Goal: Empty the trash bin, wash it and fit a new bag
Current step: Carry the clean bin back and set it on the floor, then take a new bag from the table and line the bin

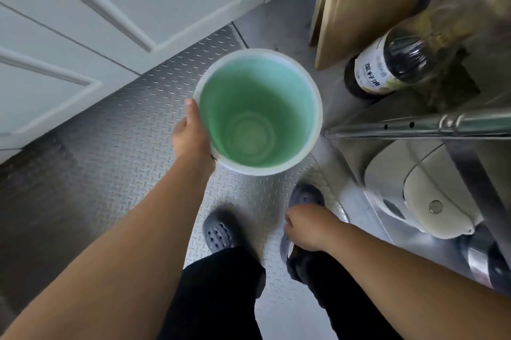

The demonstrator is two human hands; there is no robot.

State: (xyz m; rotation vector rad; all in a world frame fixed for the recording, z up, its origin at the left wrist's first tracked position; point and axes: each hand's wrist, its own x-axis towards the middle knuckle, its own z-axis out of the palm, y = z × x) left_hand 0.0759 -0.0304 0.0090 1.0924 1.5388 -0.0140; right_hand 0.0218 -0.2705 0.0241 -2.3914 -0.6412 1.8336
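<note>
- Trash bin [257,112]: round, green inside, pale rim; held upright over the checker-plate floor [110,129], mouth to the camera, between the white cabinet doors [96,7] and a metal rack [414,125].
- Left hand [190,135]: gripped the bin at the near-left rim, thumb up along the outside of the rim, fingers hidden under or behind the wall.
- Right hand [307,229]: hung low by the right thigh, fingers loosely curled, nothing seen in it.
- Inside of bin: bare, no bag, no rubbish visible; wet or dry, could not tell.
- Handling, judged: thin moulded plastic, light, carried by one hand at one side of the rim without sag. Stiff enough at the rolled rim, wall likely flexes if squeezed. Smooth, probably slippery when wet. Not fragile.
- Where to take hold, judged: rim edge for carrying; two hands, rim plus base, for rinsing or tipping; rim all round for folding a new bag over.
- Writing: dark bottle [387,65] on the rack carried a white label with Chinese characters, blurred and sideways, not readable. No brand or mark seen on the bin.
- Other: brown cardboard [367,2] leaning behind the bottle; white appliance [431,195] under the rack; grey perforated clogs [218,231] on both feet.
</note>
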